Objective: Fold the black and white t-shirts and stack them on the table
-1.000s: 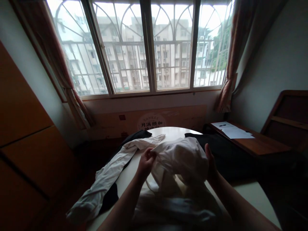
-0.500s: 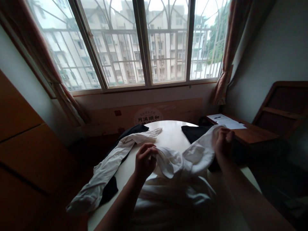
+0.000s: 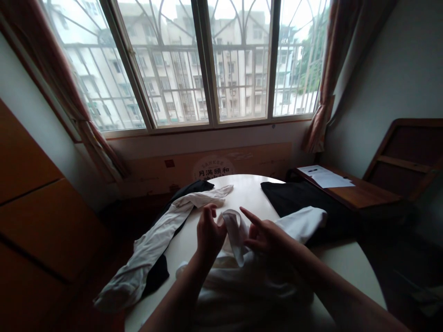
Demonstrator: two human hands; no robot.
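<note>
Pointing right hand [image 3: 268,234] (left hand [image 3: 209,234] curled)

Your left hand [image 3: 211,230] pinched an edge of the white garment [image 3: 237,237] above the round white table [image 3: 242,193]. Your right hand [image 3: 265,234] was positioned at the opposite side of the same fold, index finger extended; its grip could not be determined. To your left, a pale garment [image 3: 154,242] lay across dark cloth [image 3: 158,276]. To your right, black fabric [image 3: 290,196] lay near papers [image 3: 332,178] on a wooden surface [image 3: 374,194]. A barred window [image 3: 238,78] stood ahead.
</note>
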